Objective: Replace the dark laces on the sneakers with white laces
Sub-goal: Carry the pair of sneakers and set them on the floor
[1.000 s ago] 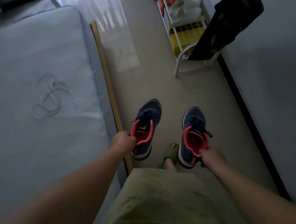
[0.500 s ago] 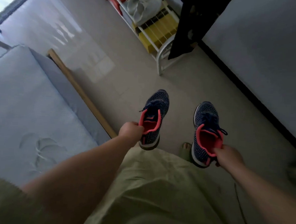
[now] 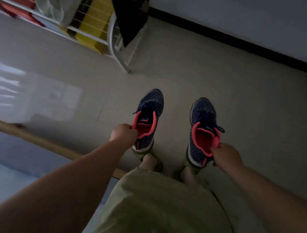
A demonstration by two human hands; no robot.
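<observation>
Two hands [image 3: 124,134] [image 3: 226,155] out, gripping sneakers [image 3: 148,119] [image 3: 202,129], seemingly midair

Floor [image 3: 205,69]: pale, smooth; window light reflected at left
Wall [image 3: 243,17]: pale grey; black baseboard [image 3: 224,40] along its foot
Rack [image 3: 115,48]: white wire shelving; yellow and red boxes inside; dark garment [image 3: 129,13] draped over it
Bed [image 3: 13,162]: wooden-edged, lower left

Both bare forearms extended forward and down. Left hand [image 3: 124,134] fisted, pinching the collar of the left sneaker [image 3: 148,119]. Right hand [image 3: 226,155] curled, gripping the right sneaker [image 3: 202,131] at its collar's right side.
</observation>
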